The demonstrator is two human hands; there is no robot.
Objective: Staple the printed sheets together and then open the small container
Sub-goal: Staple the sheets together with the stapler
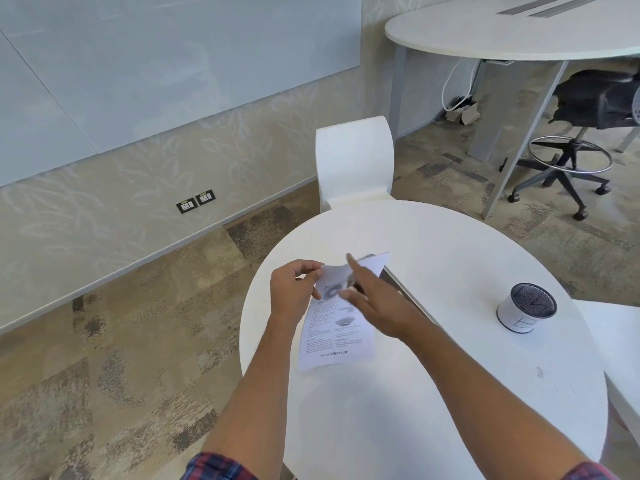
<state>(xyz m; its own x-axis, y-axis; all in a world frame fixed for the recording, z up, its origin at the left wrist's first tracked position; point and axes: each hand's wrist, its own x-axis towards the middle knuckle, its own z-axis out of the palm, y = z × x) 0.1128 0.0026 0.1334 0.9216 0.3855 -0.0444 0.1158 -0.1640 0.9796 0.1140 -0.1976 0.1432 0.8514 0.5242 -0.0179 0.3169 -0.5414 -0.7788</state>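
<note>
The printed sheets (334, 336) lie near the left edge of a round white table (450, 393), their far end lifted and curled. My left hand (294, 292) pinches that lifted far-left corner. My right hand (372, 299) reaches over the top of the sheets with the index finger stretched out; it looks blurred, and a dark object lies partly hidden under it. The small container (525, 307), a white cylinder with a dark patterned lid, stands on the right side of the table, apart from both hands. I cannot make out a stapler clearly.
A white chair (355, 161) stands at the table's far side. A second white surface (620, 344) adjoins on the right. Further back are a large white table (519, 32) and a black office chair (588, 109). Carpet lies to the left.
</note>
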